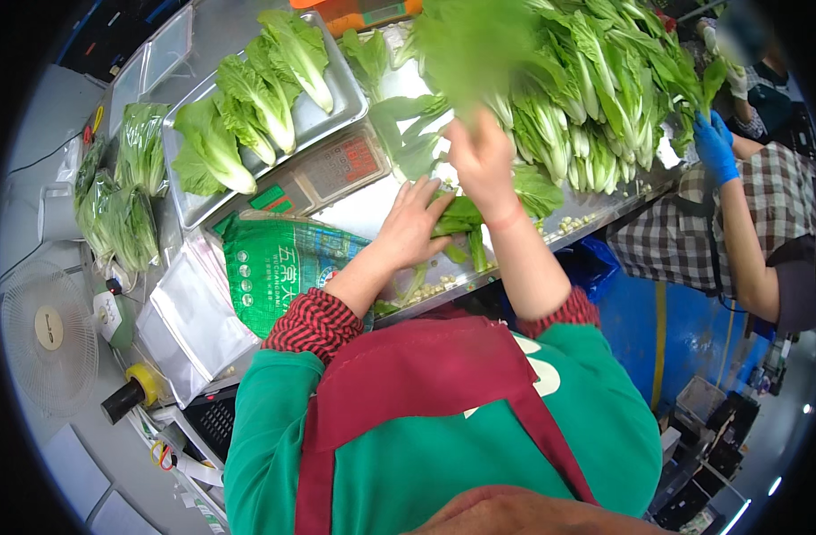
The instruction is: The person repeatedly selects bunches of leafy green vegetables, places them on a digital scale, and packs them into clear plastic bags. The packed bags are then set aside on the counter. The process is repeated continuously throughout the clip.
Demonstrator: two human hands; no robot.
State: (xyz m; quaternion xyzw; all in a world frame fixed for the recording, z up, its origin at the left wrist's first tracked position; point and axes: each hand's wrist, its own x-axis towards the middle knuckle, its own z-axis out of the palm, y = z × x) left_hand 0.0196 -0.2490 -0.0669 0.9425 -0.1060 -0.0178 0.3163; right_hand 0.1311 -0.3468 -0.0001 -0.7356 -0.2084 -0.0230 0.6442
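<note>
My right hand (482, 164) grips a blurred leafy green vegetable (478, 50) by its lower end, leaves pointing away from me. Flat on loose green leaves (461, 214) at the near side of the metal table lies my left hand (414, 217), its fingers spread; whether it pinches a leaf cannot be told. Beyond my right hand is a large pile of leafy greens (581, 114) with white stalks. To the left, several heads of leafy lettuce (210, 144) rest in a metal tray (180, 194) beside a digital scale (341, 164).
A green woven sack (267, 274) and clear plastic bags (194, 307) lie left of my arm. Bagged greens (140, 147), a tape roll (142, 384) and a fan (47, 328) are farther left. Cut stalk ends (434, 287) line the table edge. A co-worker's blue-gloved hand (715, 147) holds greens at right.
</note>
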